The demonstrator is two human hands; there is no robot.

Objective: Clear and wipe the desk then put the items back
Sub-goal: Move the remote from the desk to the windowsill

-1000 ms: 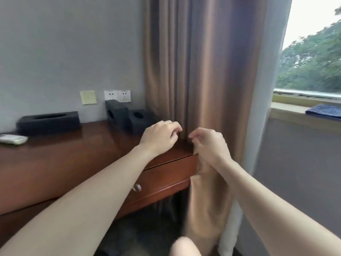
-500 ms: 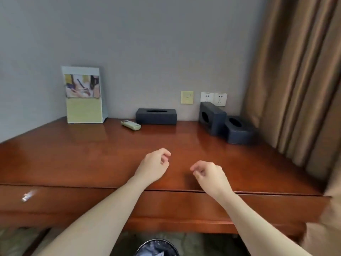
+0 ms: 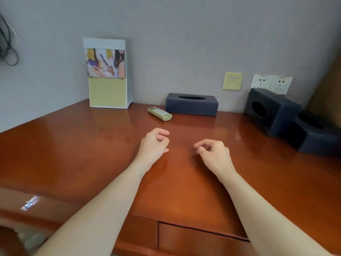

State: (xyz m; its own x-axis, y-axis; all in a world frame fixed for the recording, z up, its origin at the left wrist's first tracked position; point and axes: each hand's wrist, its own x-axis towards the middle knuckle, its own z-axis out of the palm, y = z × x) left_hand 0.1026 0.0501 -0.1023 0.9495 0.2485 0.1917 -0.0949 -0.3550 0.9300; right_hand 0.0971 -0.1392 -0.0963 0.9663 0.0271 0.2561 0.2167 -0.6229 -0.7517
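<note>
Your left hand (image 3: 154, 145) and right hand (image 3: 215, 154) hover over the middle of the tabletop (image 3: 73, 154), fingers (image 3: 163, 132) loosely curled and gripping nothing. Clear the nearest piece first: the remote (image 3: 159, 113) at 12 o'clock, just before the tissue box (image 3: 191, 104). Then take the calendar (image 3: 108, 73) at 10 and the 2 dark holders (image 3: 265, 109) at 2. 1 second ago your hands were at the curtain; now you face the tabletop.

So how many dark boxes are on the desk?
3. A long dark rectangular tissue box at centre back; a dark square box tipped on its side, back right; a low dark box beside it, far right, partly cropped.
</note>
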